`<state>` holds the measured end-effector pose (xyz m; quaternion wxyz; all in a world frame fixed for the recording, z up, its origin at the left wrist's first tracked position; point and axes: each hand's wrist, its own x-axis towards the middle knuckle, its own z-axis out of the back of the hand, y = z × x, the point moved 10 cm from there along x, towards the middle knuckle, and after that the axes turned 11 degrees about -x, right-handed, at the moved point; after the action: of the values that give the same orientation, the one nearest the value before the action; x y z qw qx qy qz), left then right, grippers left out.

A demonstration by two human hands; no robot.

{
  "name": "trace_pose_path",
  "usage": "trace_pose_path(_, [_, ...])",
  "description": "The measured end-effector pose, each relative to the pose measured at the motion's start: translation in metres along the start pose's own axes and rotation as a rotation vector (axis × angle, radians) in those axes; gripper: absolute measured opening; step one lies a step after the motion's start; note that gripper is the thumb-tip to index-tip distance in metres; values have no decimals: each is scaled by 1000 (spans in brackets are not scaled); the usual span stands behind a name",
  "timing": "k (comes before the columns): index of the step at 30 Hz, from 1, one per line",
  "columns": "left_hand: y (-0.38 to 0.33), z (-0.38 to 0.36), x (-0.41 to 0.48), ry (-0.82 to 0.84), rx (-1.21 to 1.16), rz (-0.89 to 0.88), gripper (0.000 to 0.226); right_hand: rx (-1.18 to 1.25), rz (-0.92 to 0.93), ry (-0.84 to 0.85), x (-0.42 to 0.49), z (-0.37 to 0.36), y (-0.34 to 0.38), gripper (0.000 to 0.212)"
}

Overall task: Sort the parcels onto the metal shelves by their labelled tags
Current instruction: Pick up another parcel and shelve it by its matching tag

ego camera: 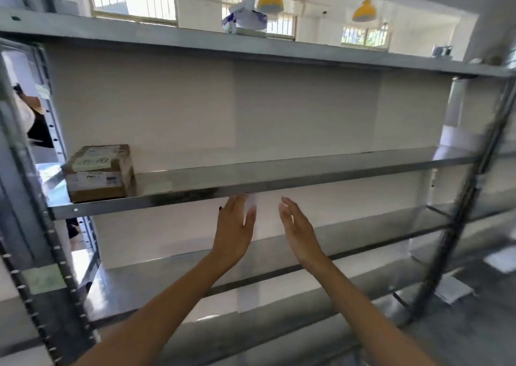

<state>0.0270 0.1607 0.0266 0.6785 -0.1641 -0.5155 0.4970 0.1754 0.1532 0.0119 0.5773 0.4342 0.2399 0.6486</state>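
Empty hands at the middle shelf (335,170), seemingly between one parcel and the next.

At frame centre the left hand (236,226) and right hand (300,231) reach up just under the shelf's front edge, fingers straight and spread, gripping nothing. Two brown parcels (99,170) sit stacked at the shelf's left end. One white bundle (245,17) lies on the top shelf (139,35). The next move likely calls for fetching another parcel and reading its tag.

The single head-worn camera faced the metal shelving unit (458,206) from close in front, wide-angled and rolled so its levels sloped. The middle shelf (279,170) crossed the frame's centre at arm's reach, and the top shelf (139,35) ran above eye level.
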Motion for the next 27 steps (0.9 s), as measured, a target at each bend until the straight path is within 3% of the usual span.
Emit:
trace_pose_path(8, [-35, -106, 8, 164, -47, -7, 50, -73, -89, -101, -1, 78, -51, 54])
trace_pose_path(27, [-109, -271, 28, 279, -88, -72, 46, -99, -195, -197, 1, 214, -149, 55])
